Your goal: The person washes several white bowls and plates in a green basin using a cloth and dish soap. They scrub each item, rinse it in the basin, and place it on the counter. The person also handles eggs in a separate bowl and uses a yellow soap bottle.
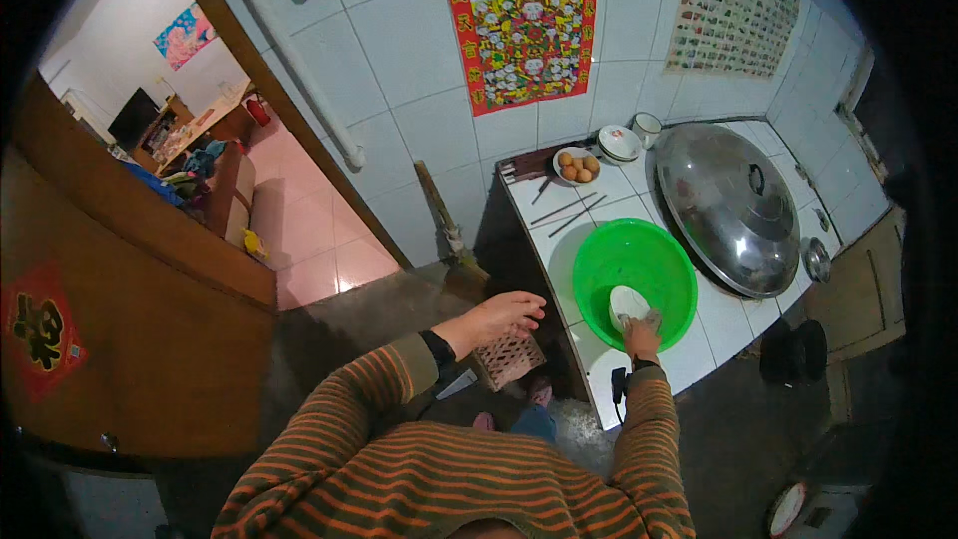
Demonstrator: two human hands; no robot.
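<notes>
A green plastic basin [610, 254] stands on the white-tiled counter. Inside it lies a white bowl [627, 302], tilted, and my right hand [642, 338] reaches over the near rim to its edge. A pale, wet-looking cloth [653, 320] is bunched under the right fingers; they seem to press it against the bowl, partly hiding both. My left hand [510, 314] hangs in the air left of the counter edge, fingers loosely bent, with nothing visible in it. Two dark chopsticks [576, 216] lie on the tiles beyond the basin.
A large metal wok lid [726, 209] covers the counter's right. Behind the basin are a bowl of eggs [578, 166], stacked white dishes [620, 143] and a mug [646, 129]. A woven basket [510, 359] sits below my left hand; a broom [441, 217] leans on the wall.
</notes>
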